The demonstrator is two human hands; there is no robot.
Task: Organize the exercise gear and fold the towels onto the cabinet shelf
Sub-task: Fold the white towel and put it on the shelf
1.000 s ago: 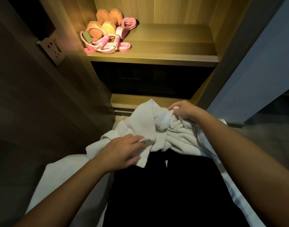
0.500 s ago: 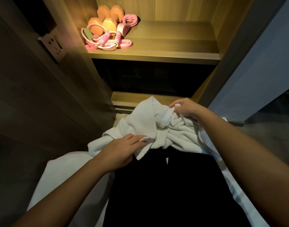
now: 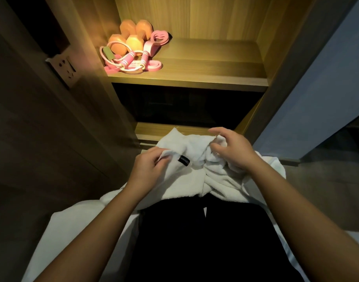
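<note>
A crumpled white towel lies bunched on my lap in front of the cabinet. My left hand pinches its left edge, close to a small black label. My right hand hovers over the towel's right side with a fold of cloth between thumb and curled fingers. On the lit cabinet shelf, at its left end, sit orange dumbbells, a pink skipping rope and a pink resistance band.
A darker lower shelf runs just behind the towel. A wall socket is mounted on the left panel. A blue wall stands to the right. White bedding lies under my legs.
My left hand moved up the towel and turned its edge over, showing the black label. My right hand lifted and loosened its fingers. The view tilted slightly.
</note>
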